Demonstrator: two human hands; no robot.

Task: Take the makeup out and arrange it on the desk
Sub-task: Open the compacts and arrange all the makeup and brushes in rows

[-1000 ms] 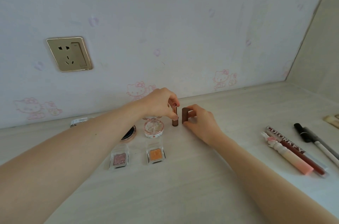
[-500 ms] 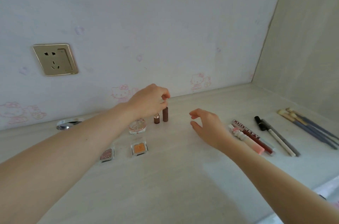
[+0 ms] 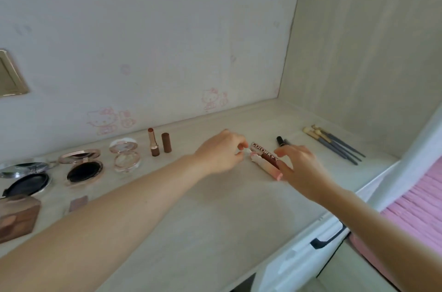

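So the counter (image 3: 215,232) is carrying a whole lineup along the wall. Over on the left a brown box (image 3: 16,217) is sitting at the edge, with a silver compact (image 3: 26,179) and a rose gold compact (image 3: 82,167) both lying open next to it. A small eyeshadow pan (image 3: 78,203) is peeking out just above the left forearm. A clear round compact (image 3: 124,156) is lying open too. Right beside it an uncapped lipstick (image 3: 153,142) is standing upright, with its brown cap (image 3: 166,143) standing just next to it, not touching.

On the far right a bunch of makeup brushes (image 3: 334,145) is lying together, well apart from everything else. A black pen (image 3: 280,141) is poking out behind the right hand, which is hiding most of it. Pink bedding (image 3: 411,208) is showing past the counter edge.

Both hands are working on the two tubes lying side by side in the middle, a dark red lip gloss (image 3: 265,155) and a pink tube (image 3: 265,168). The left hand (image 3: 220,151) is curling in narrow, thumb and forefinger pinching the pale top end of the pink tube. The right hand (image 3: 296,165) is arching half open over the lower ends, thumb right at the pink tube's bottom. It's blurry, so I can't tell if it's actually gripping anything.
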